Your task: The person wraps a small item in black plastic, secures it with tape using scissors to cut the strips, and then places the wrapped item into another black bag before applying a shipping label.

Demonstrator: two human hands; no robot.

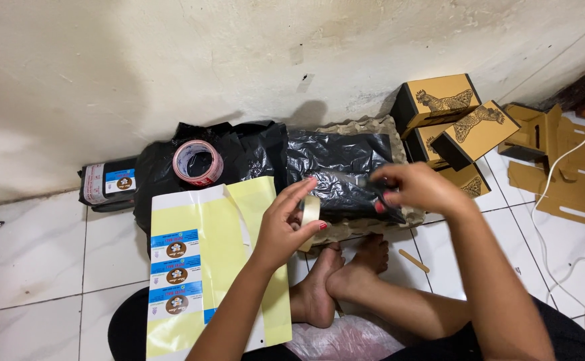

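A person sitting barefoot on a white tiled floor [38, 261] is working over a parcel wrapped in glossy, crinkled black plastic [336, 170], which is resting on a grey moulded-pulp egg tray [366, 127] against the wall. The left hand [285, 227] is pinching a small roll of pale tape [311, 215], fingers closed around its rim, holding it on edge just in front of the parcel's near side. The right hand [416, 189] is gripping what appear to be dark scissors [380, 194], though blur is making the blades hard to read; they are pointing left toward the roll, so the two hands are meeting close together above the parcel's near edge, the parcel's long axis running left to right beyond them. A sheet of yellow backing paper with blue printed labels [212, 261] is lying across the person's left knee. A larger roll of red-printed tape [197, 162] is sitting on another black bag, and tan cardboard boxes with a rooster drawing [453, 117] are stacked to the right.
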